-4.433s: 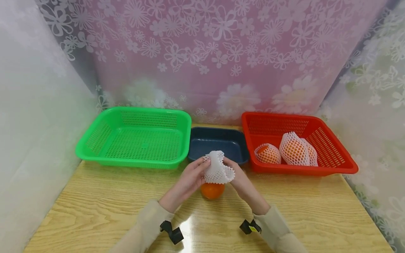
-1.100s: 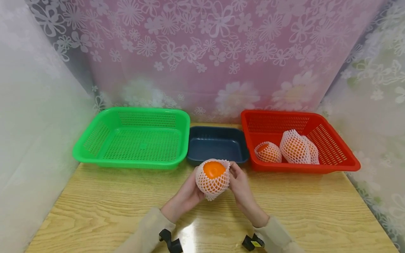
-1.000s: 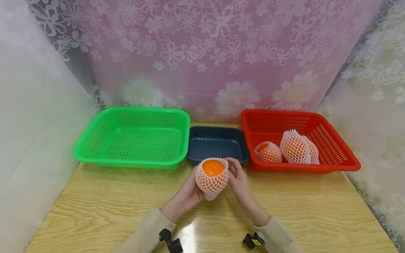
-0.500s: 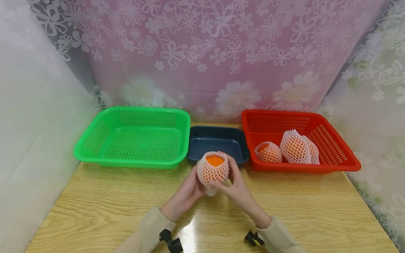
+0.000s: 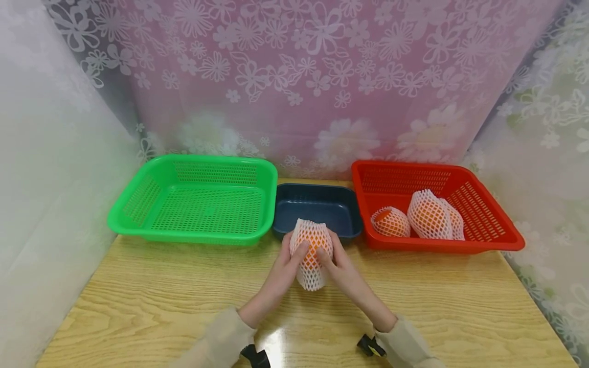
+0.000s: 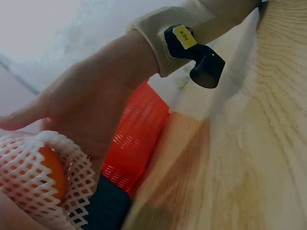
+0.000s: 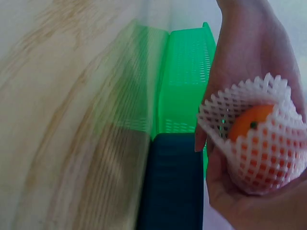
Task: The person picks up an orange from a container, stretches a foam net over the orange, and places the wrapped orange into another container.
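An orange (image 7: 254, 122) sits inside a white foam fruit net (image 5: 312, 281), whose mesh covers it in the head view. My left hand (image 5: 280, 271) grips the netted fruit from the left, thumb across the near side. From the other side my right hand (image 5: 346, 273) holds it the same way. Both hands are above the table, just in front of the dark blue tray (image 5: 317, 210). In the right wrist view the net gapes at one end, with the orange and its small stem spot showing. The left wrist view shows orange skin through the net's opening.
At the left stands a green basket (image 5: 209, 238) with nothing seen in it. A red basket (image 5: 442, 245) at the right holds several netted oranges (image 5: 430, 217). All three containers stand along the back of the wooden table (image 5: 152, 296), before a flowered curtain (image 5: 317, 92).
The net was held loose above the bare orange, then came round it. Since then the fruit has been turned so mesh faces up, and my right hand has moved to grip its side.
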`<state>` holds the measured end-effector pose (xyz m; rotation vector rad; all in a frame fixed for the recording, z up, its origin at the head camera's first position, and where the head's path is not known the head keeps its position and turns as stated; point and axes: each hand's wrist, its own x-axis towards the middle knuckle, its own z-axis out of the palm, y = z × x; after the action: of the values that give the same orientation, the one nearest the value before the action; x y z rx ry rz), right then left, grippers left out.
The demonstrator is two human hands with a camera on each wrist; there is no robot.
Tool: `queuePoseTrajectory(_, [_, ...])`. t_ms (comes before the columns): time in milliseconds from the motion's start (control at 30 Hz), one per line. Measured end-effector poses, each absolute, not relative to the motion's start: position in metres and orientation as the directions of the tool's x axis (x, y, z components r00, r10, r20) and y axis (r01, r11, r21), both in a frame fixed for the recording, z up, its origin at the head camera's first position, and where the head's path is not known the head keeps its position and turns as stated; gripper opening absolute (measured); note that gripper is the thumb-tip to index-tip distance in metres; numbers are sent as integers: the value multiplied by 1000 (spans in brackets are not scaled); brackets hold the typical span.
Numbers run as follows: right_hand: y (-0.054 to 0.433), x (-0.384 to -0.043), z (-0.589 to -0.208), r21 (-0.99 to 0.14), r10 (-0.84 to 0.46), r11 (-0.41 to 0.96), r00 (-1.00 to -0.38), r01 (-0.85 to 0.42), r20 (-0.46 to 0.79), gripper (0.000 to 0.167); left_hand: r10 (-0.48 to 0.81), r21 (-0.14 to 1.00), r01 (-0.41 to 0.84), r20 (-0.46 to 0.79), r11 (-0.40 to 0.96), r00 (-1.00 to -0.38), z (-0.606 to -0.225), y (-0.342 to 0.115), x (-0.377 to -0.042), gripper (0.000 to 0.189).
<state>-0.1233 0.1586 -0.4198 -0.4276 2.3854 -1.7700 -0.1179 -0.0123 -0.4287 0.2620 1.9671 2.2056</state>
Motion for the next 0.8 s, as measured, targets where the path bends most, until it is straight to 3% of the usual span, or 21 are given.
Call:
queuePoseTrajectory(167, [159, -122, -420, -937, -332, 320, -943, -139, 27, 84, 209, 988, -17, 15, -151, -978, -433, -12, -116, 50])
queuePoseTrajectory(267, [159, -122, -419, -947, -309, 297, -951, -126, 30, 84, 239, 987, -12, 27, -160, -971, -433, -13, -118, 51])
queuePoseTrajectory(500, [174, -127, -399, -922, -253, 281, -947, -265, 196, 87, 320, 993, 33, 68, -113, -945, -426, -19, -123, 60])
queuePoseTrajectory(667, [215, -136, -366, -877, -85, 383, -956, -292, 281, 93, 324, 990, 61, 101, -130, -940, -422, -23, -127, 64])
queuePoseTrajectory(800, [263, -141, -342, -807, 126, 546, -930, -226, 346, 95, 335, 987, 57, 105, -148, -936, -421, -25, -129, 66])
